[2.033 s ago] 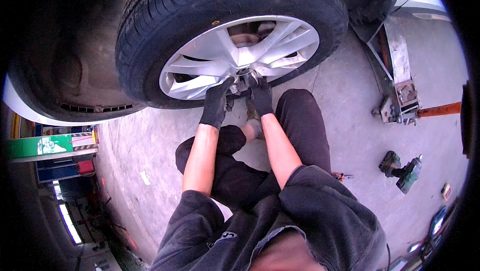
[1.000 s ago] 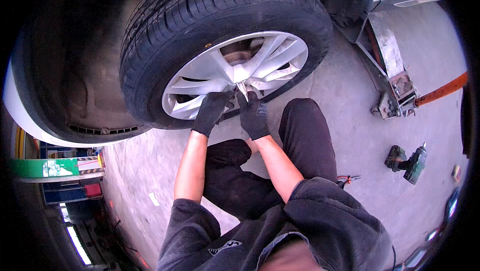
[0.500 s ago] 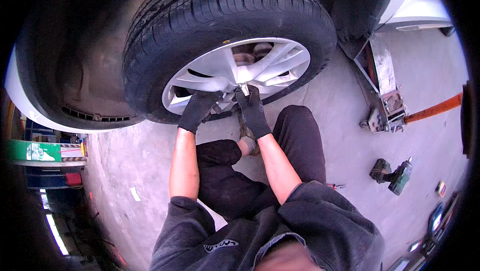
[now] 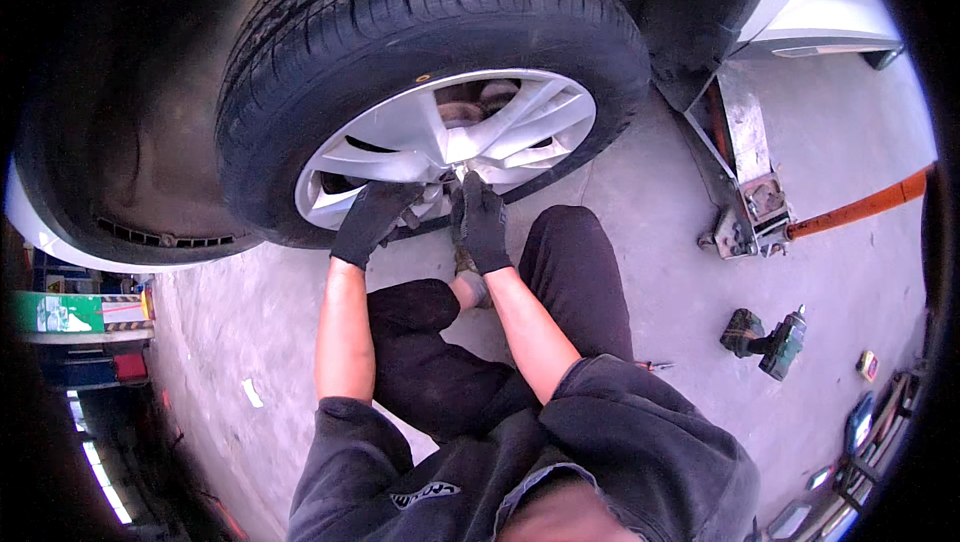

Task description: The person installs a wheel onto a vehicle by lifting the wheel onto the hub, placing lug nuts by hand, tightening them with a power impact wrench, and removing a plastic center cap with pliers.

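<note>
A car wheel stands before me, its black tire (image 4: 340,72) around a silver multi-spoke alloy rim (image 4: 430,127). My right hand (image 4: 484,224), in a black glove, is at the hub with fingers pinched on a small shiny lug nut (image 4: 460,171); only its bright end shows. My left hand (image 4: 372,220), gloved too, rests at the lower left spokes close to the hub. Its fingers are curled in, and what they hold is hidden. Behind the upper spokes, part of the brown brake disc (image 4: 465,112) is visible.
A floor jack (image 4: 755,192) with an orange handle (image 4: 860,205) stands right of the wheel. A green-black cordless power tool (image 4: 785,344) lies on the floor nearer me, with a thin hand tool (image 4: 655,366) beside my leg. The dark wheel arch (image 4: 130,142) surrounds the tire.
The view has shifted a little, so the whole scene sits further left. My right fingers have brought the lug nut in against the hub; the left hand stays by the spokes.
</note>
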Demonstrator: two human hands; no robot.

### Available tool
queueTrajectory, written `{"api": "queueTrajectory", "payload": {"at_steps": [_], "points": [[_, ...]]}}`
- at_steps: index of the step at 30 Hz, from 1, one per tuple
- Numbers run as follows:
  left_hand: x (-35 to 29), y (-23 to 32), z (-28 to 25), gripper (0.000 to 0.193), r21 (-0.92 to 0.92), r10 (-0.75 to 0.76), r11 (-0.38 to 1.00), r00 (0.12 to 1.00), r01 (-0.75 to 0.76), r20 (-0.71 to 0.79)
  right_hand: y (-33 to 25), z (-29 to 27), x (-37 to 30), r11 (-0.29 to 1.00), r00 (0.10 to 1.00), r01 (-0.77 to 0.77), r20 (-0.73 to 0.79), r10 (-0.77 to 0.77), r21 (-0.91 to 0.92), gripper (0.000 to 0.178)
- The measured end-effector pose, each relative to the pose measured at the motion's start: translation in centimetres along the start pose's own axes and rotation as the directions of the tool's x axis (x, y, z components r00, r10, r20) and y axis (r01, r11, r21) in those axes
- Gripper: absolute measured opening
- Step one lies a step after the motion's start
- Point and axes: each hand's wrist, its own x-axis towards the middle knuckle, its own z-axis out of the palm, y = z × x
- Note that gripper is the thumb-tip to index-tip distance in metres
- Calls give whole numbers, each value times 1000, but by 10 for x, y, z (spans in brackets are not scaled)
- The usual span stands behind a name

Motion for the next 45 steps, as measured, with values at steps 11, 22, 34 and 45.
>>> {"api": "queueTrajectory", "payload": {"at_steps": [11,22,34,45], "points": [[-14,28,2,29,111,-212,973,973,201,93,2,2,4,929,927,-368,92,364,37,28],[-17,24,11,31,45,-219,975,973,216,68,13,4,4,899,986,29,-133,-97,-436,32],[-15,29,14,29,114,-211,973,974,201,82,12,1,10,667,780,-622,258,570,410,33],[3,-7,1,34,581,147,747,932,-324,331,13,16,12,820,904,-425,140,403,383,44]]}}
